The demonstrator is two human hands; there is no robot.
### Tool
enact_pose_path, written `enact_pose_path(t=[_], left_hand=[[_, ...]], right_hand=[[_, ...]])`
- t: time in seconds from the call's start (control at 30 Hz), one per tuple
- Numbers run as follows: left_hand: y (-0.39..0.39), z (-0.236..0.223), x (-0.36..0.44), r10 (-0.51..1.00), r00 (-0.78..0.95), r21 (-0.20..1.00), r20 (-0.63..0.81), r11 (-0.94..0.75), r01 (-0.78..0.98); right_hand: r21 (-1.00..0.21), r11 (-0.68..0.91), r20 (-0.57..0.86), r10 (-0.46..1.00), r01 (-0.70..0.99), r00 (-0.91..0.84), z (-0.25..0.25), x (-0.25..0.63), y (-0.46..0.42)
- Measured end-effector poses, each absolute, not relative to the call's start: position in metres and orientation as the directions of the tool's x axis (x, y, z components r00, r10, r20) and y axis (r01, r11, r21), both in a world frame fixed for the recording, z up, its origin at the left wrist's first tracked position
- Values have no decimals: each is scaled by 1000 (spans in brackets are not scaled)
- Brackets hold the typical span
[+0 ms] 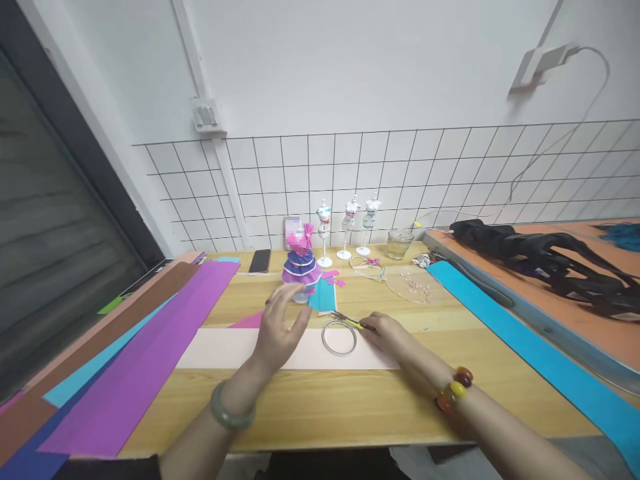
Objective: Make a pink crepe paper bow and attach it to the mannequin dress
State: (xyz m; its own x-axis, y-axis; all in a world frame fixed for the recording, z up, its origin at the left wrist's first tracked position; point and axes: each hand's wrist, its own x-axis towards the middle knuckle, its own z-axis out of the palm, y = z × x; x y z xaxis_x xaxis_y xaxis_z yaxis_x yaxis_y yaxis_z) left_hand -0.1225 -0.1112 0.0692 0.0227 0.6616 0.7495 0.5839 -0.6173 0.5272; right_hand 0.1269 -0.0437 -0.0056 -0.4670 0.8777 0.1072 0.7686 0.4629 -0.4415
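Observation:
My left hand (pixel 280 333) hovers over the pale pink paper strip (pixel 220 348), palm down with its thumb and fingers apart, holding nothing. Just beyond it stands a small doll-dress figure (pixel 301 272) in tiered purple and navy paper, with pink paper on top. At the right end of the strip, the fingers of my right hand (pixel 387 331) close round the handle of a pair of scissors (pixel 350 321), whose tips point left. Between my hands a metal ring (pixel 324 339) lies flat on the strip. Part of the scissors' handle is hidden under my fingers.
Long coloured paper sheets (pixel 165 347) lie at the left, and a blue strip (pixel 515 333) at the right. Small white dress forms (pixel 347 230), a phone (pixel 261 261) and a glass (pixel 399 245) stand or lie near the wall. Black straps (pixel 545 257) rest on the orange surface.

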Motion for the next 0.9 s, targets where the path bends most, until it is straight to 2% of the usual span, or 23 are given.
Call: enact_pose_path(t=[0.17, 0.3, 0.43, 0.57, 0.7, 0.83, 0.9], left_hand=[[-172, 11, -146, 819, 35, 586, 573, -439, 681], [-189, -14, -147, 844, 5, 608, 536, -390, 692], [-195, -24, -136, 857, 62, 588, 512, -402, 702], [-196, -26, -116, 854, 226, 509, 469, -471, 721], [-176, -23, -92, 832, 418, 370, 364, -541, 755], [-141, -20, -75, 868, 438, 267, 233, -490, 830], [-128, -20, -73, 870, 446, 259, 209, -489, 833]], right_hand=[[-458, 412, 127, 907, 788, -401, -3, 138, -47], [-477, 352, 150, 935, 806, -320, -3, 142, -55], [-445, 300, 183, 953, 844, -243, -2, 144, -67], [-388, 281, 207, 955, 878, -214, -2, 142, -76], [-346, 275, 229, 952, 897, -204, -2, 140, -80], [-306, 280, 263, 943, 910, -202, -2, 138, -80], [-291, 280, 280, 939, 915, -198, -2, 140, -77]])
